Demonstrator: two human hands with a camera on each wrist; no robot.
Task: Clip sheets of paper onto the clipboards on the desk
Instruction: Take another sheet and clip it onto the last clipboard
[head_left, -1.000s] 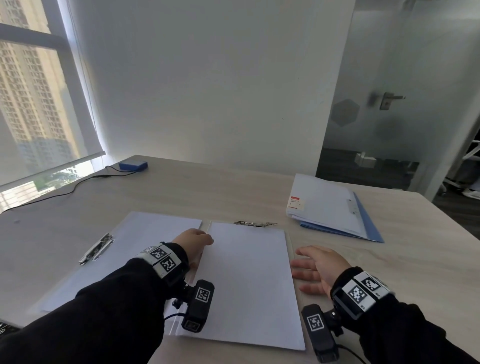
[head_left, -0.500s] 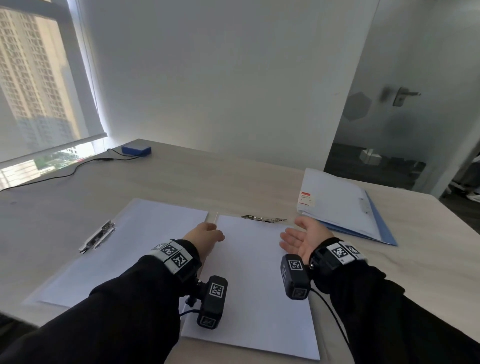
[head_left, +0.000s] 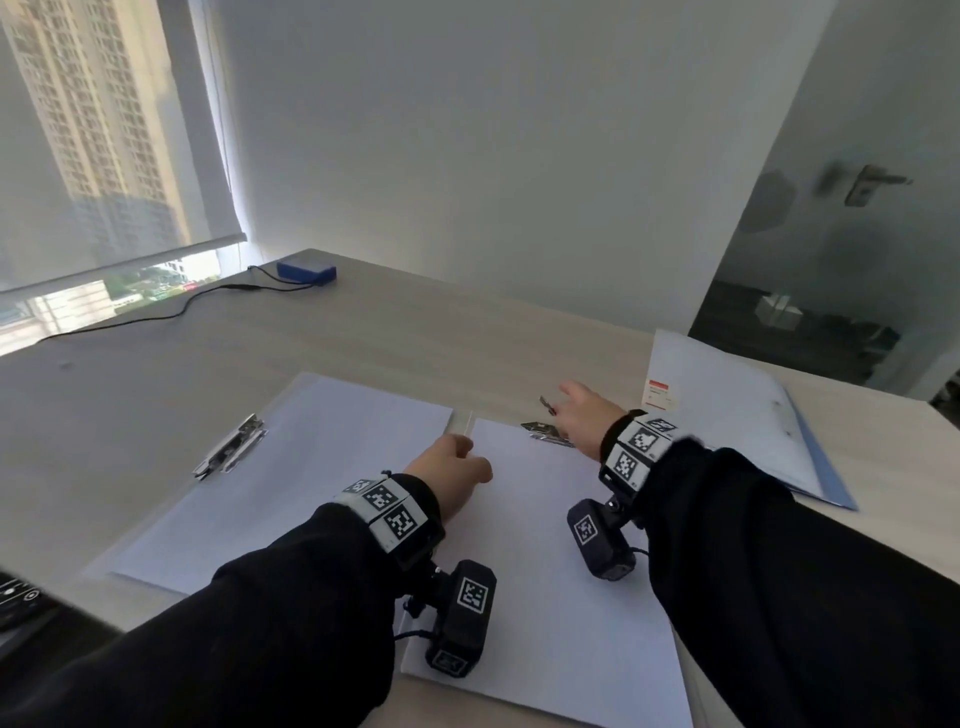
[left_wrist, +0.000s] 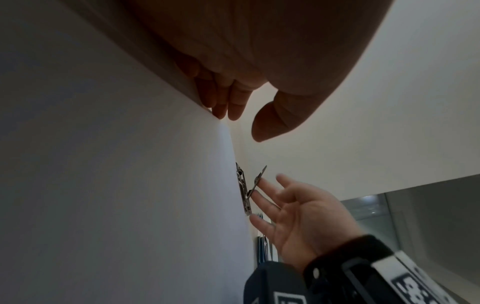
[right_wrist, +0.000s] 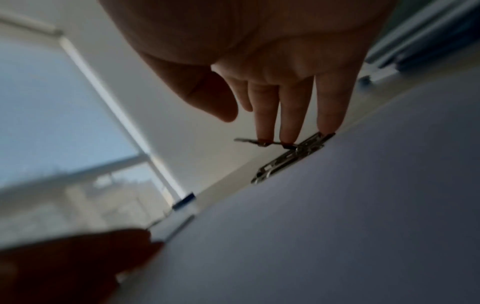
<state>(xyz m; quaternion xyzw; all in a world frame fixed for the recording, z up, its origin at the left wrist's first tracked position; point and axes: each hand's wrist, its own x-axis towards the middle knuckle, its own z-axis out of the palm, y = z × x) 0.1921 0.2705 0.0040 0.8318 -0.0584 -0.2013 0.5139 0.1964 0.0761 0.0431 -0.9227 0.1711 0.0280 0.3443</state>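
Two clipboards lie on the desk, each under a white sheet. The middle sheet (head_left: 545, 545) has its metal clip (head_left: 545, 434) at the far edge, with the clip's lever (left_wrist: 259, 178) tilted up. My right hand (head_left: 563, 402) reaches over it with straight fingers (right_wrist: 291, 115), whose tips touch the lever (right_wrist: 262, 141). My left hand (head_left: 467, 457) rests on the sheet's far left corner; its fingers (left_wrist: 223, 98) lie along the paper's edge and the thumb stands free. The left clipboard (head_left: 291, 478) has its clip (head_left: 228, 447) flat on its left side.
A stack of white and blue folders (head_left: 727, 415) lies at the right. A blue box (head_left: 306, 271) with a black cable sits at the far left by the window. A dark device (head_left: 21, 597) pokes in at the near left edge.
My right hand left the sheet's right side and went forward to the clip, whose lever now stands up. My left hand stayed at the sheet's left corner.
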